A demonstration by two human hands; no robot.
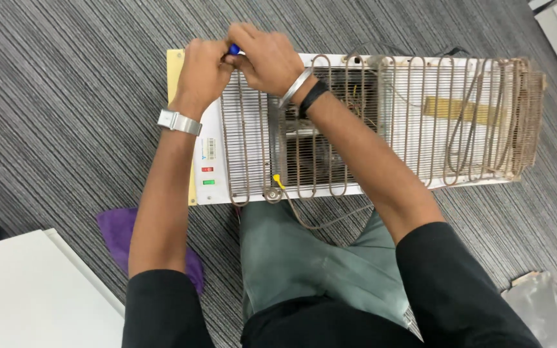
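A white appliance [414, 109] lies on its side on the carpet, its rusty wire condenser grille [472, 122] facing up. Both hands meet at the appliance's far left corner. My left hand [203, 69], with a silver watch on the wrist, and my right hand [264, 58], with a metal bangle and a black band, are closed together around a small tool with a blue handle [234, 49]. Only the handle's tip shows between the fingers. A fan and wiring sit behind the grille near the right forearm.
A purple cloth [118, 233] lies on the striped grey carpet by my left elbow. A white board or table corner [27, 290] is at the lower left. A loose cable [323, 222] runs off the appliance's near edge. A flat grey piece [536, 303] lies at the lower right.
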